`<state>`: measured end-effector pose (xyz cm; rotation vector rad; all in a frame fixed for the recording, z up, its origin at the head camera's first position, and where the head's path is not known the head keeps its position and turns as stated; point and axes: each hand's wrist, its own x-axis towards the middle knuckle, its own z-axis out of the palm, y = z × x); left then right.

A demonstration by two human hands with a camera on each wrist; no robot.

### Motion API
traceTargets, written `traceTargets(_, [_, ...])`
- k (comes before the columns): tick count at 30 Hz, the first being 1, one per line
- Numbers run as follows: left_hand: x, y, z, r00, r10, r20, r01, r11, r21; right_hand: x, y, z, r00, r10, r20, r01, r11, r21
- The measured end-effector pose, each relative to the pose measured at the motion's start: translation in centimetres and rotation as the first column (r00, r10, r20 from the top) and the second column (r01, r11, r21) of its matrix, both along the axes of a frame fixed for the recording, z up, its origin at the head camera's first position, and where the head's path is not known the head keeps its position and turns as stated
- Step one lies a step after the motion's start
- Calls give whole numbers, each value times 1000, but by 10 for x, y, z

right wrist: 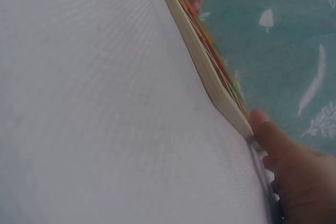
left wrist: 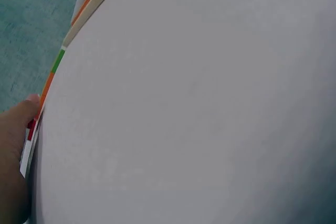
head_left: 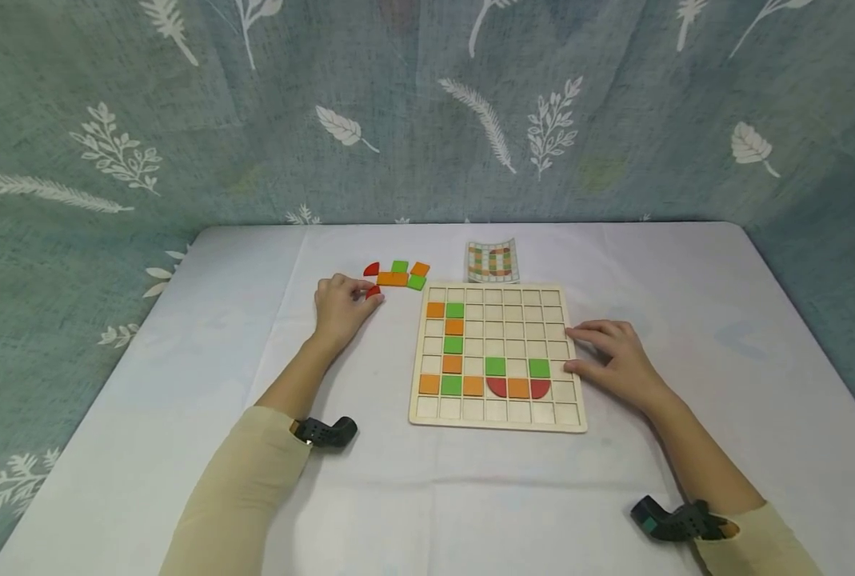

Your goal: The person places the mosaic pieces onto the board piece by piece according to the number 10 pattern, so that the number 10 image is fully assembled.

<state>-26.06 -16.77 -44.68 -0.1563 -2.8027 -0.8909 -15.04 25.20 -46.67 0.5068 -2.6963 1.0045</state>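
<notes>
My left hand [head_left: 341, 310] is at the left of the loose pieces, thumb and forefinger pinching a red quarter-circle piece [head_left: 373, 291] at the table surface. In the left wrist view, only part of this hand [left wrist: 13, 156] shows, at the left edge. A wooden grid board [head_left: 499, 427] lies flat in front of me, with orange and green squares and two red quarter-circles set in its cells. My right hand [head_left: 614, 360] rests on the board's right edge, thumb and forefinger apart. The right wrist view shows its thumb [right wrist: 265, 127] touching the rim.
Loose pieces lie beyond the board's upper left corner: another red quarter-circle [head_left: 372, 269], orange pieces [head_left: 393, 278] and green squares [head_left: 400, 266]. A printed pattern card [head_left: 492, 261] touches or nearly touches the board's far edge. White cloth [head_left: 355, 496] covers the table; a leaf-patterned curtain [head_left: 413, 120] hangs behind.
</notes>
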Motion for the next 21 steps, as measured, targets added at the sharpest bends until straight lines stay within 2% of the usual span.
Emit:
traceTargets(6, [6,17,4,999,-39,15,38,999,11,1,0,1,1000,0,5,0,1000,-5])
traceTargets(13, [10,35,6,996,-88,-8,89,995,37,1,-1,1,1000,-11,25,11,1000,-7])
traceTargets(21, [20,62,11,989,-150,15,149,987,51,1,-1,2,1000,-11,15,11,1000,-4])
